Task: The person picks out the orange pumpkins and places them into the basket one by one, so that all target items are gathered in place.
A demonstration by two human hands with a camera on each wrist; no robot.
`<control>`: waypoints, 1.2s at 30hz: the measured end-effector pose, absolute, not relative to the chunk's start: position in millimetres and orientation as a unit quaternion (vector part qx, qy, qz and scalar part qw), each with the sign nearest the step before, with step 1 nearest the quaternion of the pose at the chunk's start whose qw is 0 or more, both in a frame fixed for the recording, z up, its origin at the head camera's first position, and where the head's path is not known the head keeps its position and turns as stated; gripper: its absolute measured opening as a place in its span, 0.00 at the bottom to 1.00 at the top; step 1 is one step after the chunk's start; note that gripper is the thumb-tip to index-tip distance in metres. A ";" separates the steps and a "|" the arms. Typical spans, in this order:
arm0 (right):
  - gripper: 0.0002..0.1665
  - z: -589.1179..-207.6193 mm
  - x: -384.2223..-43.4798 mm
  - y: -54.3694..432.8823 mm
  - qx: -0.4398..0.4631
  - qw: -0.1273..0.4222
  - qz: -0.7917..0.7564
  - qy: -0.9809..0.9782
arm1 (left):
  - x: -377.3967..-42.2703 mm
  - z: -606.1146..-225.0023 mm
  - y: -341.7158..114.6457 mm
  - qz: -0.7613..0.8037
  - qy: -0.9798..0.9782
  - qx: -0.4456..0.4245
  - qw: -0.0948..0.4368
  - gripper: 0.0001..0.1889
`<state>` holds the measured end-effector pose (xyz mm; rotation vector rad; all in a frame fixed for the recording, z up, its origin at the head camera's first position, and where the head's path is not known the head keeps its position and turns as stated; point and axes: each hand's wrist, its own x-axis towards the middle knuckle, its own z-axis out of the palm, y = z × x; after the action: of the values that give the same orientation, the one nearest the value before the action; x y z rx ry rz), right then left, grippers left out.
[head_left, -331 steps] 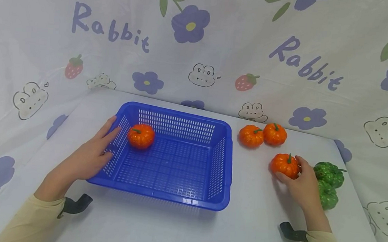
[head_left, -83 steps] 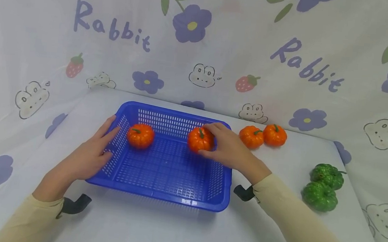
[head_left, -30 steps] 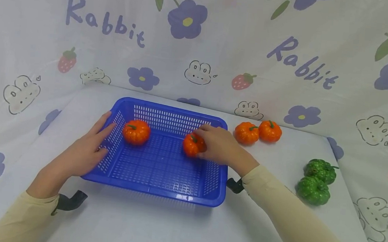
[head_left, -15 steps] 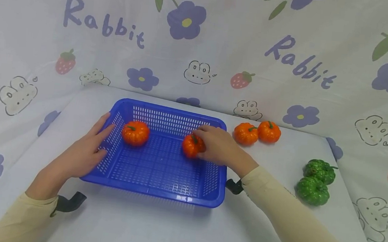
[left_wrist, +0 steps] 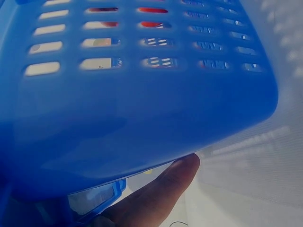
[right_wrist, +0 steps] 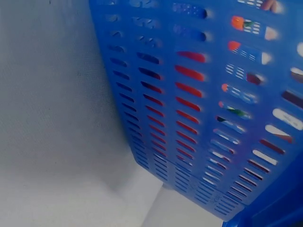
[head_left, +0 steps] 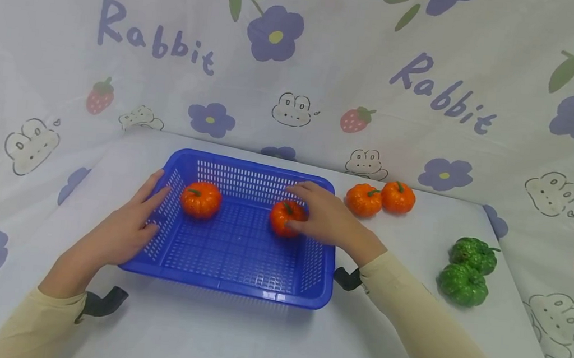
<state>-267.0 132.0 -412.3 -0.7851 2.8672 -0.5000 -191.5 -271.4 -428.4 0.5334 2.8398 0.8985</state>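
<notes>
In the head view a blue plastic basket with slotted sides stands on the white table. My left hand rests along its left rim with fingers spread. One of its fingertips touches the blue edge in the left wrist view. Over the right side reaches my right hand, fingers loosened around a small orange pumpkin on the basket floor. The thumb lies before that pumpkin and the other fingers are above and behind it. Another orange pumpkin sits at the left inside. Through slots, the right wrist view shows red-orange patches.
Right of the basket are two more orange pumpkins, one touching the other. Two green pumpkins, a rear one and a front one, lie near the table's right edge. A printed cloth hangs behind.
My right hand carried the orange pumpkin from beside the green ones into the basket and lowered it. Over the last half second its fingers have spread off it. The left hand stayed put.
</notes>
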 end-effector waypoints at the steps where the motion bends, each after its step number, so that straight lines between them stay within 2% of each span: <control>1: 0.46 -412.0 -267.2 133.0 -0.261 0.061 -0.176 0.947 | -191.3 -428.4 -271.4 0.296 0.937 0.175 0.058 0.38; 14: 0.41 -396.1 -261.3 157.3 -0.269 -0.031 -0.279 0.921 | -191.1 -431.2 -272.8 0.293 0.938 0.173 0.058 0.38; 23: 0.43 -385.6 -254.7 175.0 -0.239 -0.064 -0.282 0.927 | -192.1 -432.7 -273.5 0.290 0.939 0.174 0.055 0.39; 36: 0.43 -389.2 -255.1 195.8 -0.217 -0.099 -0.282 0.929 | -191.9 -432.0 -273.3 0.290 0.939 0.177 0.057 0.38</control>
<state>-255.1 195.8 -389.2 -0.7282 3.1188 -0.9478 -191.9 -273.3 -432.0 0.5365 2.8476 0.8780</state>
